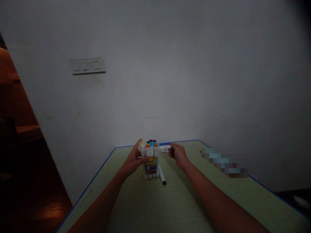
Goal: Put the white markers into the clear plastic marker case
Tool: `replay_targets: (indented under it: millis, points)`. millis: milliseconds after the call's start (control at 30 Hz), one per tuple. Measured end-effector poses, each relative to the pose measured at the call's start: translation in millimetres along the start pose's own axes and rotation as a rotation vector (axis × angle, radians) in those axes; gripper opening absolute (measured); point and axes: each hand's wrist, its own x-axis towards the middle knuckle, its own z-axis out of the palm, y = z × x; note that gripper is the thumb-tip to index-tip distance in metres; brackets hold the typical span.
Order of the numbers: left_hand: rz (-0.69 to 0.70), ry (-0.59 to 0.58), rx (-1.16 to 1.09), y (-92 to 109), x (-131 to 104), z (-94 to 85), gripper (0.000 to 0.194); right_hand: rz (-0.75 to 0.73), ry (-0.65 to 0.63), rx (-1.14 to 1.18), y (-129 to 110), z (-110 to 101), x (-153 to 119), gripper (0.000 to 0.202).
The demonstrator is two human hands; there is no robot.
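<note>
Green table (pixel 136 207) | clear, yellow-labelled case (pixel 151 167) | left hand (pixel 132 160) clasping it | right hand (pixel 178 154) pinching white marker (pixel 165 147)

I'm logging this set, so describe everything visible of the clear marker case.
The marker case looks like clear, boxy plastic, with a dark-and-yellow label in front. It stands upright on the pale green table, open-topped, holding markers with yellow, orange, teal, purple and brown ends. The left hand grips its left side, thumb across the front.

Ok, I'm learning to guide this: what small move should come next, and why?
Probably have the right hand tip its white marker upright: it's roughly level beside the clear marker case, whose markers stand upright, while the left hand grips it.
</note>
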Motion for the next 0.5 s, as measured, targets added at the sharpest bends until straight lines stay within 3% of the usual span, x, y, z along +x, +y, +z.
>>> replay_targets:
  millis: [500]
  points:
    - [0.005, -0.002, -0.001, 1.2, -0.8, 0.8, 0.095, -0.001, -0.004, 0.003, -0.8, 0.3, -0.9, 0.01]
